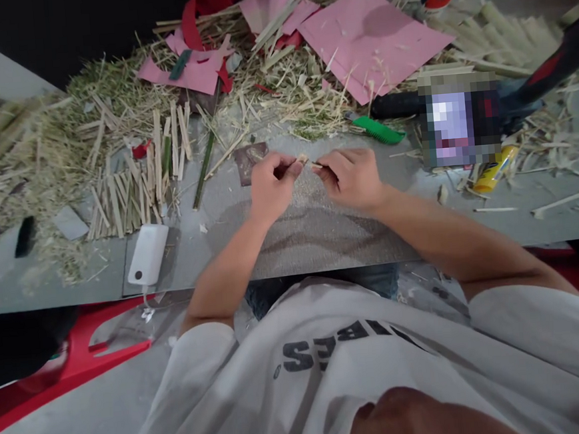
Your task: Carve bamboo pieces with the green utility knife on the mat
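Your left hand [273, 183] and right hand [355, 178] are both pinched tight on a small pale stick [303, 158]. It sits right between your fingertips, so neither hand is nearer. Its long way seems to run across, from hand to hand, tipping down a bit to your right. You can't tell if it is one bit or two. Under your hands is a rough gray mat [316, 236] on the table [216, 239]. A green comb [379, 130] lies past your right hand, and more sticks [122, 197] lie well off to your left.
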A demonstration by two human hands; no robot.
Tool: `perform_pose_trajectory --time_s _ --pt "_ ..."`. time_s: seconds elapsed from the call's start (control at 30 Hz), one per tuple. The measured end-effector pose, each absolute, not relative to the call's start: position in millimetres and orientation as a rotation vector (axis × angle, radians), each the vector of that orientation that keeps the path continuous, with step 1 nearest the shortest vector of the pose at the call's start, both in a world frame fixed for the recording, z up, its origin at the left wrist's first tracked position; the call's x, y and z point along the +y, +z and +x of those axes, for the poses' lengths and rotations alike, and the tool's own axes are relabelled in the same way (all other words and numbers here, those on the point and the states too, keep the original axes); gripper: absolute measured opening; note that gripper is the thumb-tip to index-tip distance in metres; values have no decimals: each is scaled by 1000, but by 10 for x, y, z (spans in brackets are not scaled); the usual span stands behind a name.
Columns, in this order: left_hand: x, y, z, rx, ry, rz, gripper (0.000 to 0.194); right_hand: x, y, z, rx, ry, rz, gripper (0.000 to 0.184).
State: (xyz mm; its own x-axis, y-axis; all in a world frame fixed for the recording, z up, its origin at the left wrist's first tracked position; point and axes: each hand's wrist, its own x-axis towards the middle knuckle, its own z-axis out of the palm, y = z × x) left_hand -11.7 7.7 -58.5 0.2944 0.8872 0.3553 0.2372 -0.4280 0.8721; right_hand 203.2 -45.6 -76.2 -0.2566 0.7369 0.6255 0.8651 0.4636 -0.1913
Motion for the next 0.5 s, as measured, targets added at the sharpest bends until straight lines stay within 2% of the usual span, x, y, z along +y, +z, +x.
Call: perform_pose_trajectory --time_s 0.17,0.27,0.37,0.5 --pt "100 -548 -196 1102 1204 1777 45 -540 -790 1904 -2130 -412 -1125 42" --pt "247 -539 -361 1254 1423 1529 61 -618 -817 1874 -2112 -422 -955 36" --pt "471 -561 -624 1350 1683 1253 62 -669 -843 1967 -2083 -331 -913 32" --pt "738 -625 -1000 1521 2006 1151 69 -606 -846 2184 -2117 -77 -1192 30"
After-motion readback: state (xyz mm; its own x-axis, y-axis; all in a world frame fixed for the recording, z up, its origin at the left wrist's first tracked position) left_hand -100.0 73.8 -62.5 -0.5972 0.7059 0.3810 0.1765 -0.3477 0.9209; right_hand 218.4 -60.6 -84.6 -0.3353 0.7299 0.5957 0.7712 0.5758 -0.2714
